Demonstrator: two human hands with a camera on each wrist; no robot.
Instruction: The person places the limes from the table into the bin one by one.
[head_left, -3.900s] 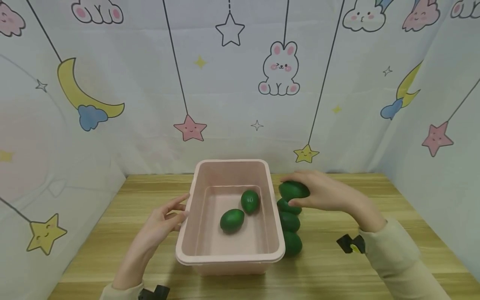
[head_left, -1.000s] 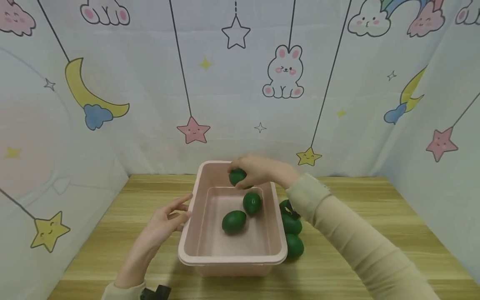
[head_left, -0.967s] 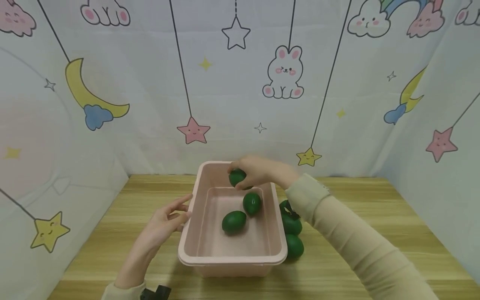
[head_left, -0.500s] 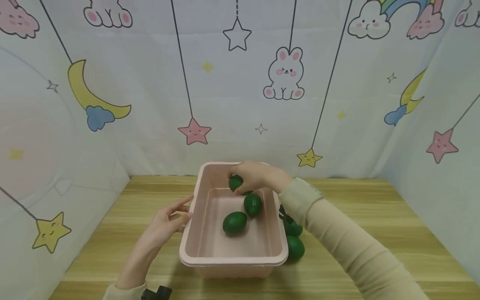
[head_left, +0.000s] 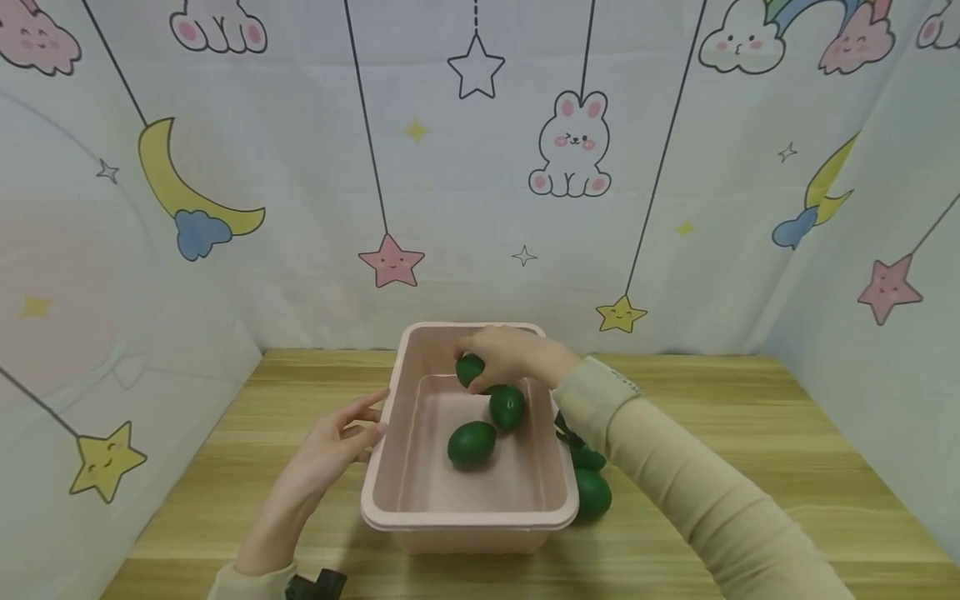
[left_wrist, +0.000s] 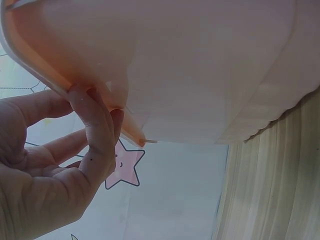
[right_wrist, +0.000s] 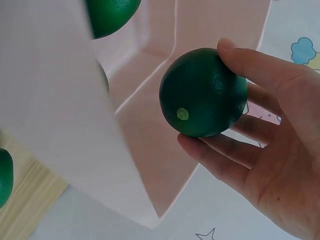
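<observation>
green is the lime (head_left: 469, 369) we grip in the fingers of our right hand (head_left: 506, 353), inside the far end of the pink bin (head_left: 468, 521); our left hand (head_left: 333, 439) touches its left rim with relaxed fingers.

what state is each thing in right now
Bin: upright, open-topped
Near lime: lying on the bin floor
Far lime: lying on the bin floor
Held lime: gripped, inside the bin
Outside limes: beside the bin, partly hidden
Left hand: touching the bin's rim
Right hand: holding a lime
</observation>
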